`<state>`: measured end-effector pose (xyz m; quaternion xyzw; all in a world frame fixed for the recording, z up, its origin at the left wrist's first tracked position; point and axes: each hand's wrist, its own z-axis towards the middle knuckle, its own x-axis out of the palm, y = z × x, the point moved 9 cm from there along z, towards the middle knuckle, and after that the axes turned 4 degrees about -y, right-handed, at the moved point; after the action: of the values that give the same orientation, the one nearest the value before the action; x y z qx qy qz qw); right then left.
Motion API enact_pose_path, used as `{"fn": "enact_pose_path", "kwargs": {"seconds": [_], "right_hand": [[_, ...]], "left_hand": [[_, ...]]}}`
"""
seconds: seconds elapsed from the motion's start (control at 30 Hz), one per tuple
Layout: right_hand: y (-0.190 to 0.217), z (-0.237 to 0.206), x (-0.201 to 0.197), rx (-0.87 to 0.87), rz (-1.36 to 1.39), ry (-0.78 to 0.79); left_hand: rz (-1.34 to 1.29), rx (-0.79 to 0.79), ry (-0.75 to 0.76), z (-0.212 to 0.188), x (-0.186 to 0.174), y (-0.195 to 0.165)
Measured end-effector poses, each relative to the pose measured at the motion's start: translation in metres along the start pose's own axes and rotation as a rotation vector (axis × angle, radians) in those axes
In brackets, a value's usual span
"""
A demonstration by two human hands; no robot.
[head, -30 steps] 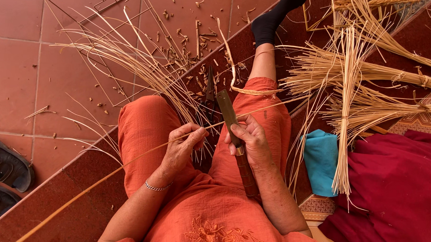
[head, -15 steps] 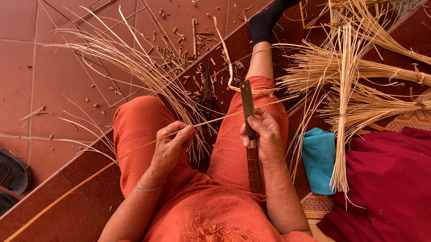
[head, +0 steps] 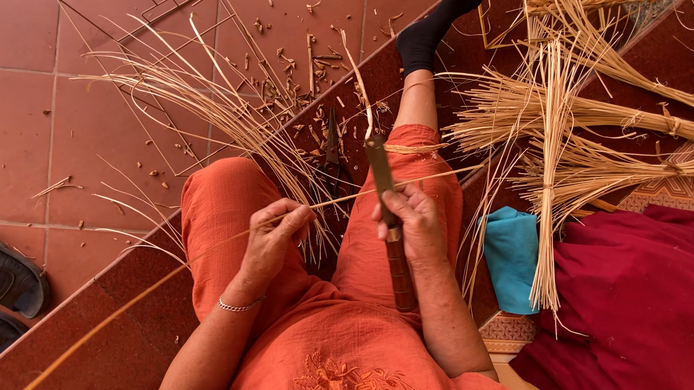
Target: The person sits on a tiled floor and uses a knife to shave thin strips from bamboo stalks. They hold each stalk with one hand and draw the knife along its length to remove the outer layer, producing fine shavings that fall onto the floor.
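Observation:
My left hand (head: 278,235) pinches a long thin cane strip (head: 339,199) that runs from the lower left across my lap towards the right. My right hand (head: 411,220) grips a long knife (head: 381,173) with a dark wooden handle, its blade pointing away from me and meeting the strip. I sit in orange trousers (head: 215,213) with one black-socked foot (head: 429,32) stretched ahead. A fan of pale cane strips (head: 212,106) lies over my left knee onto the floor.
Tied bundles of cane strips (head: 588,126) lie to the right, above a turquoise cloth (head: 512,258) and a dark red cloth (head: 628,305). Black scissors (head: 333,152) lie between my legs. Shavings litter the red tiles (head: 26,130). Dark shoes (head: 1,290) sit at the left edge.
My right hand has shifted right and turned the knife more upright. The strip now lies stretched across the blade, with my left hand drawn a little lower.

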<state>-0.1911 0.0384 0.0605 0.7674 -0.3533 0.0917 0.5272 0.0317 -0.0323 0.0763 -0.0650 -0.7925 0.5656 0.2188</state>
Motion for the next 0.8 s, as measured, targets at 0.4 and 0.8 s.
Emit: {"fn": "enact_pose_path", "kwargs": {"seconds": [0.4, 0.8], "right_hand": [[0.023, 0.003, -0.043, -0.056, 0.057, -0.083], [0.041, 0.001, -0.079, -0.12, 0.13, -0.109]], "left_hand": [[0.024, 0.003, -0.028, -0.001, -0.008, -0.009], [0.008, 0.031, -0.096, -0.003, -0.025, -0.012]]}}
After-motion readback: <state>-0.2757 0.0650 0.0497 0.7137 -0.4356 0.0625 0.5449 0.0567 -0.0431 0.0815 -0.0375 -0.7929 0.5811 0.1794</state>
